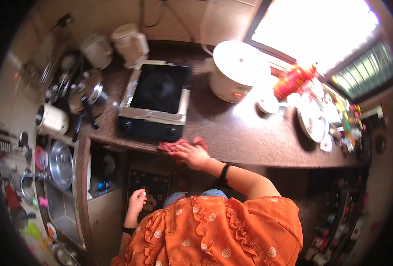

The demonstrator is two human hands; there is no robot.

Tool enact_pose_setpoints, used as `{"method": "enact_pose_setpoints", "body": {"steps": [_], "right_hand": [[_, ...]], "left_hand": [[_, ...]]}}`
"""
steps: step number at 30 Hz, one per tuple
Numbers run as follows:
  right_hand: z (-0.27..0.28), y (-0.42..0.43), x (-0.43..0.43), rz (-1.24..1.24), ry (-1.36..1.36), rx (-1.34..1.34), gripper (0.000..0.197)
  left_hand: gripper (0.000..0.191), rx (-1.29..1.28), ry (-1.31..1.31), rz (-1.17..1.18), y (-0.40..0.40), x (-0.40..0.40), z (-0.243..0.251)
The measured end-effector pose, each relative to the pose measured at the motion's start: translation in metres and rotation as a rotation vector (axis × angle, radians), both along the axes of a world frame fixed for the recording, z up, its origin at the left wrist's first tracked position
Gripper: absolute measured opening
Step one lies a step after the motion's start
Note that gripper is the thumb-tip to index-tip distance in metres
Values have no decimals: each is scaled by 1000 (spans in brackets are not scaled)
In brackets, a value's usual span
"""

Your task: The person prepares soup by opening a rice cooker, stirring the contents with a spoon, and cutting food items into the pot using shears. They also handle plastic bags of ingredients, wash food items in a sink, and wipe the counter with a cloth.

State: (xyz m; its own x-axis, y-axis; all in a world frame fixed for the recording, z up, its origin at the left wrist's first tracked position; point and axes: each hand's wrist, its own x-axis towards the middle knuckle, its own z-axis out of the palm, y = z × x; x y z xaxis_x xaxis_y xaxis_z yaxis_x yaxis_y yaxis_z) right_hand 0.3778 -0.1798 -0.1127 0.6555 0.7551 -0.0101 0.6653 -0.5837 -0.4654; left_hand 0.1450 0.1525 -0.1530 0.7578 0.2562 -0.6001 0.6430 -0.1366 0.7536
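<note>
My right hand (193, 155) lies spread on a crumpled red cloth (171, 146) at the front edge of the speckled brown countertop (236, 143). The cloth lies against the front right corner of a black induction cooktop (159, 88), whose glass is framed by pale tape or foil. Away from the counter, my left hand (137, 200) hangs low at my side with its fingers partly curled and nothing visible in it. Part of the cloth is hidden under my right fingers.
Behind stand a white cooker (229, 79) and a pale jug (129, 45). A red bottle (294, 79) and a plate (311, 118) are at the right. Pans (86, 89) crowd the left, beside a white mug (52, 118) and a sink (61, 209) with a metal bowl (61, 164).
</note>
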Motion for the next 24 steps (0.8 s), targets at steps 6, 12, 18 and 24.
{"method": "enact_pose_setpoints", "body": {"steps": [6,12,18,24], "right_hand": [[0,-309,-18,-860,83,-3,25],[-88,-642,-125,-1383,-229,-655,70],[-136,-543,-93,-1363,-351,-336,27],[-29,-299,-81,-718,116,227,30]], "left_hand": [[28,104,-12,-278,-81,78,38],[30,57,-78,-508,-191,102,53],[30,55,-29,-626,-269,100,56],[36,183,-381,-844,-345,149,67]]}}
